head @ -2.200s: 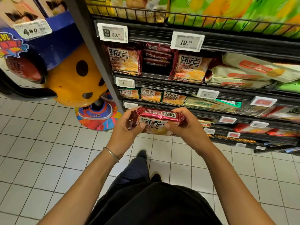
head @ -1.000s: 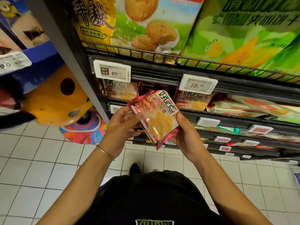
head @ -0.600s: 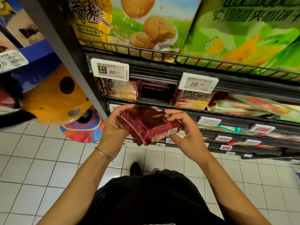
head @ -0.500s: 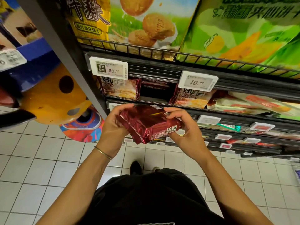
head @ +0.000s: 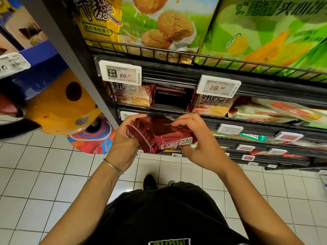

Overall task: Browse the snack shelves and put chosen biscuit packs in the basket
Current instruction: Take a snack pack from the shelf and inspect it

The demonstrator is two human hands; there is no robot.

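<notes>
A dark red foil biscuit pack (head: pixel 157 135) is held in front of the shelves at waist height, its plain back side turned up. My left hand (head: pixel 123 138) grips its left end with the fingers curled over the top edge. My right hand (head: pixel 196 137) pinches the top right edge and supports the right end from below. Matching packs (head: pixel 132 96) stand on the shelf right behind, with a dark gap (head: pixel 173 99) between them. No basket is in view.
Black wire shelves (head: pixel 212 61) carry large yellow and green biscuit bags (head: pixel 159 23) above, price tags (head: pixel 121 75) on the rails, and more packs lower right. A yellow ride-on toy (head: pixel 60 106) and blue display stand left. White tiled floor (head: pixel 44 174) lies below.
The pack was raised from low in front of the shelves and its printed front examined, then flipped so the red back faces up. Over the last half second both hands barely moved.
</notes>
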